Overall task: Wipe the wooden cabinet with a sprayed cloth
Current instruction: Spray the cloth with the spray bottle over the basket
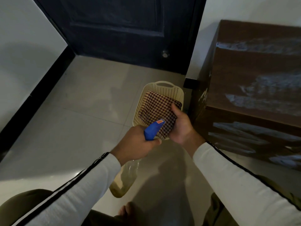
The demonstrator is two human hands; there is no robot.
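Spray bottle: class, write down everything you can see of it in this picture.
The spray bottle has a blue plastic head with an orange nozzle tip and a clear body, seemingly holding yellowish liquid. The left hand grips its neck, and the body hangs tilted below that hand. The nozzle points at the checked cloth, close to it.

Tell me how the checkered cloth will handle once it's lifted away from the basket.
The checkered cloth is probably floppy: woven fabric, it should sag wherever the right hand does not support it. Likely light, since one hand holds it. Its coarse weave suggests little slipping, though wetting from the spray bottle may add weight.
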